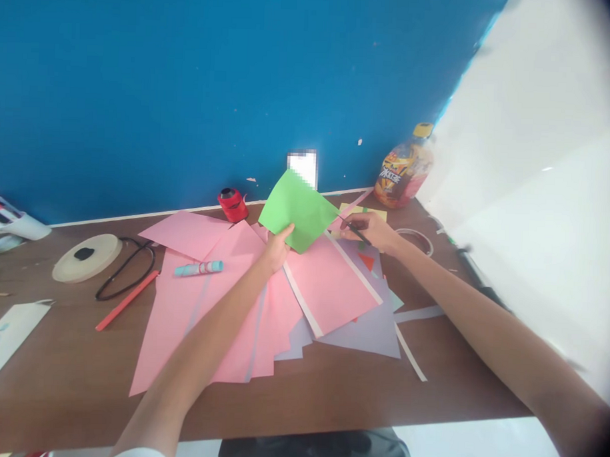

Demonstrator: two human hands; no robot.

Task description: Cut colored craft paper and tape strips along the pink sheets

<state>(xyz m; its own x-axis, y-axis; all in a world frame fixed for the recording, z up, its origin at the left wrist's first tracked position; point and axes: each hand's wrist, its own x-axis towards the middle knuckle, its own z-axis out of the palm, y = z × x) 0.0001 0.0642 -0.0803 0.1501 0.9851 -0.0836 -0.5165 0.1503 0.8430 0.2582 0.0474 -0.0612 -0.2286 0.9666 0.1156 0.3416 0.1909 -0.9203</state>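
Tabletop (pixel 54 373) meets a blue wall (pixel 139 96), with overlapping pink paper sheets (pixel 328 282) fanned across its middle and a glue stick (pixel 198 268) lying on them. Above the pink, a green paper sheet (pixel 298 211) is held tilted, its long axis leaning up and away from the person. The left hand (pixel 277 249), the nearer, pinches its lower edge. The right hand (pixel 369 231) pinches a thin dark implement (pixel 359 232), perhaps a pencil, its tip just at the sheet's right corner.
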